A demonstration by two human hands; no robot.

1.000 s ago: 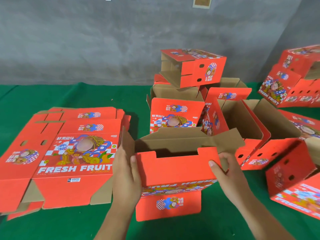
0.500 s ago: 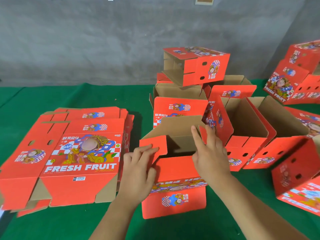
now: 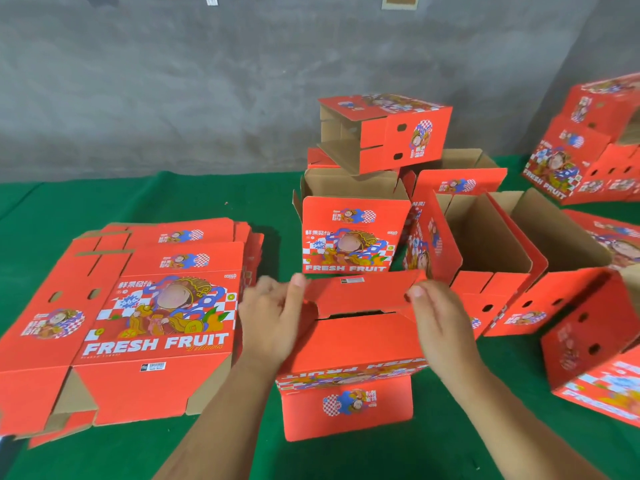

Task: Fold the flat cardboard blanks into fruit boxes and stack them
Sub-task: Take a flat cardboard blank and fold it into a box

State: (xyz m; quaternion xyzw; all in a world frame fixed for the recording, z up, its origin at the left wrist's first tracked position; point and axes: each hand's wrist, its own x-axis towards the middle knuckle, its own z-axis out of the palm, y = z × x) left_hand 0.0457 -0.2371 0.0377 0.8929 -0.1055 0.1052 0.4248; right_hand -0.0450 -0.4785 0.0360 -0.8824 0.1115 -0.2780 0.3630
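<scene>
A half-folded red fruit box (image 3: 356,344) stands on the green table (image 3: 242,445) right in front of me, its print upside down. Its far top flap (image 3: 363,292) is folded toward me over the opening, leaving a dark slit. My left hand (image 3: 273,317) holds the flap's left end, thumb on its corner. My right hand (image 3: 440,320) holds the right end the same way. A stack of flat blanks (image 3: 156,306) printed "FRESH FRUIT" lies to the left.
Folded boxes (image 3: 353,233) are piled just behind the one I hold, with one box (image 3: 384,133) lying on its side on top. Open boxes (image 3: 485,244) crowd the right. More boxes (image 3: 588,150) are stacked at the far right by the grey wall.
Both side flaps have been pushed in and the far flap has come down over the opening. My hands moved from the side flaps to the ends of that flap.
</scene>
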